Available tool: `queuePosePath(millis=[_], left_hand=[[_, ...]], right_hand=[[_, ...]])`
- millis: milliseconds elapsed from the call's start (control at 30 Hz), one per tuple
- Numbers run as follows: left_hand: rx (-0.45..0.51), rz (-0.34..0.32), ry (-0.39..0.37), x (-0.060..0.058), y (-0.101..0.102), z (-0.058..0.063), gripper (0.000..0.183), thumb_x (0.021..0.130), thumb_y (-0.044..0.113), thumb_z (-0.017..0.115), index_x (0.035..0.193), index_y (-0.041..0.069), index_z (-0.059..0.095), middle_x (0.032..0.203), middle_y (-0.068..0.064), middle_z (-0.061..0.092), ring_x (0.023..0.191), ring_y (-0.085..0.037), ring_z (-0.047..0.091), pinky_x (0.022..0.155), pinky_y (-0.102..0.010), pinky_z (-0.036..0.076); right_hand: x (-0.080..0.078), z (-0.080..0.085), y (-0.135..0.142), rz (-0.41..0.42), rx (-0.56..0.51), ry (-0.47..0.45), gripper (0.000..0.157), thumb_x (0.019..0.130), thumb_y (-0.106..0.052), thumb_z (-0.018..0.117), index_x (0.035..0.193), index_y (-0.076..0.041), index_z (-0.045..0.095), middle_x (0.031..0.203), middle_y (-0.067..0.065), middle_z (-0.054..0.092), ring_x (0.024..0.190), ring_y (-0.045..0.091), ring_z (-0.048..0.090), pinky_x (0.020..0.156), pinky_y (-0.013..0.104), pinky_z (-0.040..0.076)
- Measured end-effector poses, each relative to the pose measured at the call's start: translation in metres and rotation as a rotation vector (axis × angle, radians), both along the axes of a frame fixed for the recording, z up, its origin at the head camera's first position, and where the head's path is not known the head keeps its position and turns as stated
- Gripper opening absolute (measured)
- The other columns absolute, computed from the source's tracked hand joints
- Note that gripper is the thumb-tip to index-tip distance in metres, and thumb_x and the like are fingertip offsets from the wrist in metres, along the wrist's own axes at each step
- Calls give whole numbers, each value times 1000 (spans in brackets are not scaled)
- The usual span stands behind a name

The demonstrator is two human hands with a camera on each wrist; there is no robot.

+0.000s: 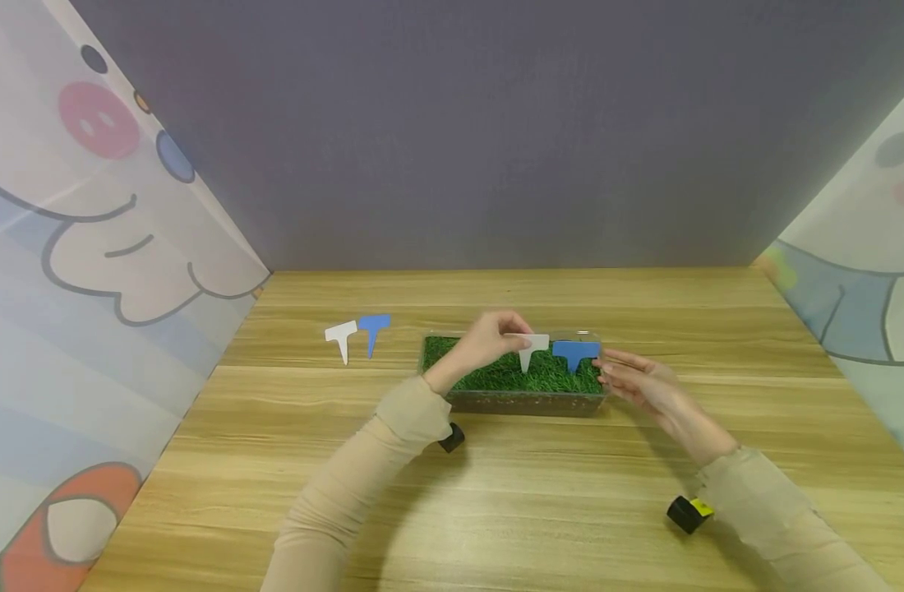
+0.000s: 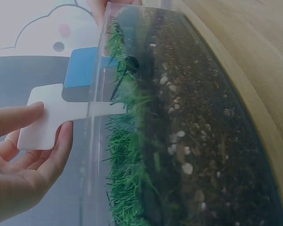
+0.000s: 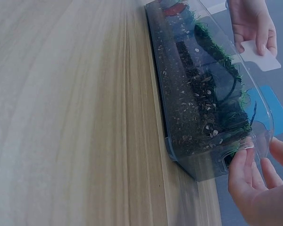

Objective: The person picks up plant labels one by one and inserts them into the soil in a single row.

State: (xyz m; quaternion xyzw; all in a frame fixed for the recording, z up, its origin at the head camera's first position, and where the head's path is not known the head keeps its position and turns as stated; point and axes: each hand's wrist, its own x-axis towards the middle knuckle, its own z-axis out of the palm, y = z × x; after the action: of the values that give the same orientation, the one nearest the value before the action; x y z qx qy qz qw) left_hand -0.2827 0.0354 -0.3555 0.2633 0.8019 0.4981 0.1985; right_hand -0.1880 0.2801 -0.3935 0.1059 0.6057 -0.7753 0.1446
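My left hand (image 1: 489, 341) pinches a white T-shaped plant label (image 1: 537, 340) by its wide head, thumb on one face and fingers behind. Its stem points down into the green artificial grass (image 1: 489, 380) of a long clear planter box (image 1: 526, 403). Just right of it, a blue T-shaped plant label (image 1: 576, 350) stands upright in the grass. My right hand (image 1: 648, 385) holds the box's right end, with fingertips at the cut-out in the end wall (image 3: 210, 165). Through the clear side, dark soil with white pebbles (image 2: 186, 167) shows under the grass.
On the wooden table (image 1: 289, 460), left of the box, lie another white label (image 1: 342, 331) and another blue label (image 1: 375, 323), side by side. A grey panel (image 1: 511, 148) rises behind the table. Cartoon-printed walls (image 1: 89, 271) flank it. Small black devices (image 1: 689, 515) sit under both wrists.
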Motion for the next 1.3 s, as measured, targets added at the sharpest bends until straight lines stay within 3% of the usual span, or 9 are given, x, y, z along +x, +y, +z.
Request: queuePosePath(millis=[667, 933, 1300], left_hand=[[-57, -10, 35, 3, 3, -7, 8, 84, 5, 59, 92, 4, 61, 91, -6, 60, 78, -13, 58, 71, -28, 52], [-61, -17, 35, 3, 4, -9, 8, 84, 4, 59, 91, 4, 60, 91, -7, 59, 78, -14, 58, 71, -28, 51], [-75, -15, 62, 3, 5, -11, 7, 84, 4, 59, 91, 4, 60, 90, -7, 58, 76, -14, 57, 68, -26, 51]], right_hand=[[2, 1, -1, -4, 6, -1, 39, 83, -14, 62, 120, -15, 51, 100, -9, 64, 90, 9, 60, 85, 23, 45], [2, 2, -1, 4, 29, -12, 67, 82, -16, 63, 136, -1, 27, 101, -10, 64, 91, 8, 60, 86, 23, 45], [2, 3, -1, 10, 17, -11, 61, 84, -15, 61, 135, -4, 30, 100, -11, 64, 91, 8, 60, 87, 22, 44]])
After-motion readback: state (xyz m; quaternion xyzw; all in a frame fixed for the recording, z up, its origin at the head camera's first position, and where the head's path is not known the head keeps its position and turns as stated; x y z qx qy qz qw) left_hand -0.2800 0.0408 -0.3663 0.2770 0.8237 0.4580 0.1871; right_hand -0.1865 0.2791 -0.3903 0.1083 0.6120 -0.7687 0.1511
